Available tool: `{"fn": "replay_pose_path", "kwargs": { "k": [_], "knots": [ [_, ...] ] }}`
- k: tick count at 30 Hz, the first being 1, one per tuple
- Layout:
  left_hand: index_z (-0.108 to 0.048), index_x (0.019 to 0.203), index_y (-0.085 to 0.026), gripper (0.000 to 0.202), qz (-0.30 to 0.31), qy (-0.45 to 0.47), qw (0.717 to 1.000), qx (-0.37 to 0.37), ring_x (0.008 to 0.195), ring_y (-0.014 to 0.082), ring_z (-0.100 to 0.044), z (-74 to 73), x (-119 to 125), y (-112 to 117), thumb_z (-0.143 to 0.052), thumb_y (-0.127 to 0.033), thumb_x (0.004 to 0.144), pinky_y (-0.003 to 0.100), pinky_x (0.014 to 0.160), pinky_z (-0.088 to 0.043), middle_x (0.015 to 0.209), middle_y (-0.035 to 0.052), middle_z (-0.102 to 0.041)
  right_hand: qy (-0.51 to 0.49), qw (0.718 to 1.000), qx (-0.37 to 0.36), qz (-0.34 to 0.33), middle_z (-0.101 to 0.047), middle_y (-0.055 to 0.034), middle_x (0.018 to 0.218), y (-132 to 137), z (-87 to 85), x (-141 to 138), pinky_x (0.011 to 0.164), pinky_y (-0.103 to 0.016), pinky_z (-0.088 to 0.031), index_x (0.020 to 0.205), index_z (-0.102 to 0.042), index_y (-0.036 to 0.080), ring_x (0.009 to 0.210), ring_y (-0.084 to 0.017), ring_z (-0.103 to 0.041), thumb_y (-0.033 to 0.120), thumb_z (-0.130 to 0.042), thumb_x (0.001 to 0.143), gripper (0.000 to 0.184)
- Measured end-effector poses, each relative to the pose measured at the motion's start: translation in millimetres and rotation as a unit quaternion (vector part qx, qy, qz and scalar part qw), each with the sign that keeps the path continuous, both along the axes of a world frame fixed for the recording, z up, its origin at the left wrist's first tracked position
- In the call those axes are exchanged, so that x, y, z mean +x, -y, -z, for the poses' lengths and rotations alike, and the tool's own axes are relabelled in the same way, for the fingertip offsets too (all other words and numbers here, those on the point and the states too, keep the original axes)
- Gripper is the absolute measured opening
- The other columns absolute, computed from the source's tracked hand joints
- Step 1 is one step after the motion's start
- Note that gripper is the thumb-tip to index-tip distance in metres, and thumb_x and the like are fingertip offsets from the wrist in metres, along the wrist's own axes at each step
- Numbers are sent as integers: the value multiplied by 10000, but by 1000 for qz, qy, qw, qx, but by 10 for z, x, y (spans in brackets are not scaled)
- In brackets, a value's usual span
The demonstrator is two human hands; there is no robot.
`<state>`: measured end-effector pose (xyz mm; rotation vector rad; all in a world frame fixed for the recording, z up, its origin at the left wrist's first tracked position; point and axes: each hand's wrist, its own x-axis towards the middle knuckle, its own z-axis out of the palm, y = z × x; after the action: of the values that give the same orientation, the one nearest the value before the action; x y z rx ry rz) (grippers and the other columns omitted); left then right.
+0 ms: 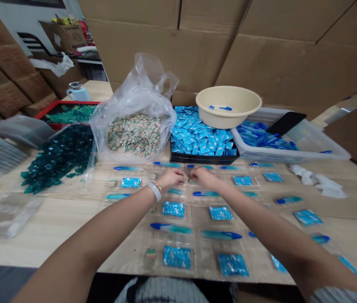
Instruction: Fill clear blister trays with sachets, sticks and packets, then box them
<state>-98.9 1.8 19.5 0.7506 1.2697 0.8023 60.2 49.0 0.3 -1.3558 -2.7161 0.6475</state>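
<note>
My left hand (172,178) is closed in a pinch over the back row of clear plastic trays, with a small tan block at its fingertips. My right hand (203,176) is closed just beside it, fingertips pressed together; what they hold, if anything, is too small to make out. Around both hands lie clear trays with slim blue pen-like pieces (171,228) and flat blue printed packets (174,209). A small striped block (150,253) sits in the front left tray. Both forearms hide parts of several trays.
Behind the hands stand a clear bag (140,88) of striped blocks, a black box (203,159) of blue packets, a cream basin (229,101) and a white basket (320,151) of blue pieces. Dark teal pieces (63,155) are heaped left. Crumpled white scraps (326,185) lie right.
</note>
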Motion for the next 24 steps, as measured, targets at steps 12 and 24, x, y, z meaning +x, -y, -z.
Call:
{"fn": "replay_pose_path", "kwargs": {
  "k": [12, 24],
  "knots": [
    [-609, 678, -100, 170, 51, 21, 998, 2, 549, 63, -529, 95, 14, -102, -721, -159, 565, 226, 616, -460, 593, -12, -586, -82, 997, -1, 15, -586, -56, 737, 102, 28, 151, 692, -265, -387, 664, -630, 156, 725, -155, -527, 98, -463, 730, 189],
    [-535, 787, -119, 254, 213, -109, 954, 181, 614, 99, -538, 111, 437, 241, -660, -97, 568, 204, 554, -405, 646, -18, -568, -362, 819, -381, 228, -578, 21, 600, 654, -197, 515, 532, -230, -392, 737, -585, 148, 518, -81, -493, 406, -711, 543, 347]
  ]
}}
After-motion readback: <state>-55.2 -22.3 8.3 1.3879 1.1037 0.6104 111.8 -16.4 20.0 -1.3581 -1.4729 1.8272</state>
